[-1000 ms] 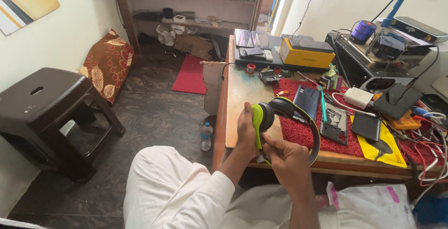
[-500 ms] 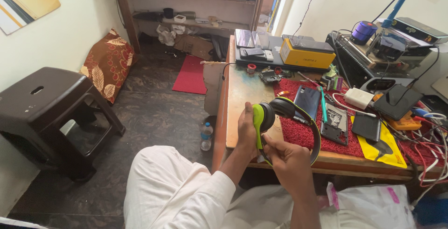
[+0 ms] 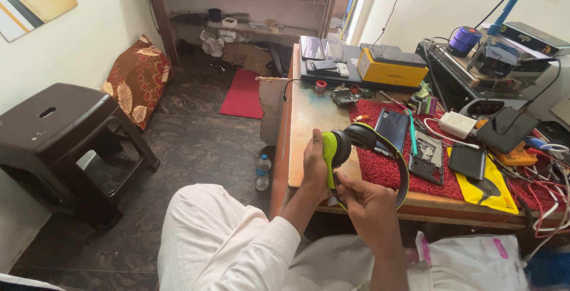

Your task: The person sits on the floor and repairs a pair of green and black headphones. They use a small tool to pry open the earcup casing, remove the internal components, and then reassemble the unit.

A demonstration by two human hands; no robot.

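Headphones [image 3: 356,148] sit clamped in left hand [image 3: 314,163], right hand [image 3: 368,205] pinching beneath.

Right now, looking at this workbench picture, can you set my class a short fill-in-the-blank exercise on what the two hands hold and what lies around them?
1. Both hands hold a pair of black and bright ____ headphones.
2. The left hand grips the earcup, while the right hand pinches at its ____ edge.
3. On the wooden table, phone parts lie on a ____ mat.
4. On the floor beside the table stands a small plastic ____.

Missing words: green; lower; red; bottle
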